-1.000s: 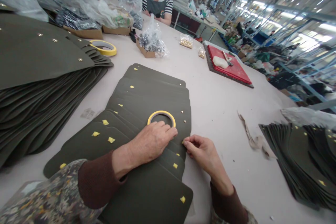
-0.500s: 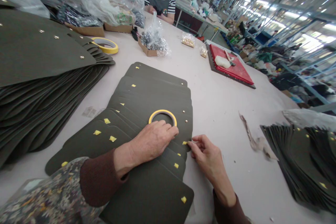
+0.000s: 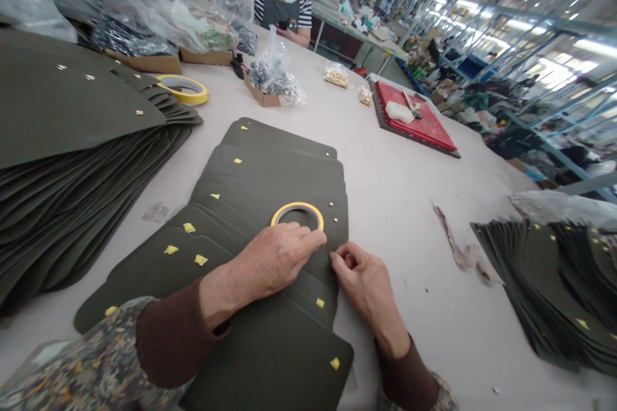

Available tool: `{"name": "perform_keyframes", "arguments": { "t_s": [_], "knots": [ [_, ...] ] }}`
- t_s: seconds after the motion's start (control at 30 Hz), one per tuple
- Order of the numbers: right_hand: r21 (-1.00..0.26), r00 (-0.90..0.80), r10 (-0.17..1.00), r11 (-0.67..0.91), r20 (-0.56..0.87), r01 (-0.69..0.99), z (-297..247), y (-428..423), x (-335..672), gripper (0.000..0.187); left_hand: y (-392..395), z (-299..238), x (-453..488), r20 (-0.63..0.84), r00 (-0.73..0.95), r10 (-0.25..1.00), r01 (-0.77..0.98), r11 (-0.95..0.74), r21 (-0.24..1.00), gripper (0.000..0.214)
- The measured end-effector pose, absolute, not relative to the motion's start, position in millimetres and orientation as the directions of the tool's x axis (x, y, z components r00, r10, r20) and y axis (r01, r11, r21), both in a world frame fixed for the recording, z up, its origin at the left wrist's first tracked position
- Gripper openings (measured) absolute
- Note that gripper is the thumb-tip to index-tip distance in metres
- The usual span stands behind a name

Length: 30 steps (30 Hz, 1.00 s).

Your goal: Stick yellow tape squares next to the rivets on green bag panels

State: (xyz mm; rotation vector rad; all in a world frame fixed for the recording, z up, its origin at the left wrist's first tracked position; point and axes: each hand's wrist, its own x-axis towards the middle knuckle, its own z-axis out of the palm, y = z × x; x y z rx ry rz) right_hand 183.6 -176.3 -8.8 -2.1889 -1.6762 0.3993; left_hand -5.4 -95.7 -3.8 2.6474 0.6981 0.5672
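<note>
Dark olive sheet pieces (image 3: 270, 180) overlap in a fanned stack in front of me, with metal studs and small yellow tape bits (image 3: 200, 260) near their edges. My left hand (image 3: 270, 257) is closed on a roll of yellow tape (image 3: 297, 207), which stands tilted over the stack. At the stack's right edge is my right hand (image 3: 361, 279), thumb and forefinger pinched together against the top piece. The fingertips hide whatever lies between them; the yellow bit there is covered.
A tall pile of olive pieces (image 3: 96, 141) lies left, beside another yellow tape roll (image 3: 183, 88). More pieces (image 3: 544, 289) lie right. A red board (image 3: 417, 119) bears a hammer. Bags of metal parts (image 3: 274, 74) stand farther back, near a seated person (image 3: 279, 0).
My right hand has shifted slightly left, and its fingers now press over the spot where a yellow bit showed. My left hand keeps the tape roll. The whole view has shifted a little.
</note>
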Motion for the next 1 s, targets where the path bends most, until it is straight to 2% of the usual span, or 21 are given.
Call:
{"name": "perform_keyframes", "arguments": {
  "t_s": [0.17,0.27,0.33,0.43,0.57,0.73,0.83,0.93,1.0],
  "knots": [
    [-0.493,0.178,0.97,-0.236,-0.163,0.837,1.4,-168.3,190.3,0.019,-91.0,-4.8,-11.5,0.462,0.665,0.587,0.329,-0.785,0.525,0.021],
    [-0.566,0.095,0.973,-0.2,-0.209,0.8,4.7,-171.9,193.0,0.019,-92.1,-2.6,-14.6,0.462,0.648,0.606,0.317,-0.765,0.56,0.024],
    [-0.646,0.111,0.989,-0.149,-0.099,0.749,6.8,-174.4,191.0,0.014,-94.2,-1.1,-15.6,0.415,0.669,0.617,0.347,-0.752,0.56,0.034],
    [-0.744,0.131,0.971,0.062,0.199,0.665,10.2,-174.6,181.9,0.017,-97.1,0.2,-15.6,0.345,0.702,0.623,0.393,-0.743,0.541,0.046],
    [-0.674,-0.016,0.906,0.326,0.423,0.663,12.0,-168.3,168.9,0.02,-98.8,0.9,-12.9,0.335,0.726,0.601,0.401,-0.765,0.503,0.042],
    [-0.506,-0.152,0.832,0.459,0.534,0.73,4.9,-160.4,165.6,0.016,-100.4,5.0,-8.8,0.32,0.751,0.577,0.406,-0.787,0.465,0.033],
    [-0.424,-0.158,0.784,0.479,0.6,0.768,3.2,-156.4,166.4,0.017,-98.7,9.8,-7.1,0.32,0.738,0.593,0.41,-0.772,0.486,0.016],
    [-0.418,-0.112,0.773,0.452,0.624,0.788,7.1,-152.8,165.7,0.018,-93.3,14.9,-5.4,0.309,0.728,0.612,0.426,-0.757,0.496,0.012],
    [-0.474,-0.047,0.799,0.402,0.6,0.783,11.4,-151.1,164.0,0.016,-88.7,17.3,-3.5,0.317,0.726,0.61,0.433,-0.763,0.479,0.015]
  ]
}}
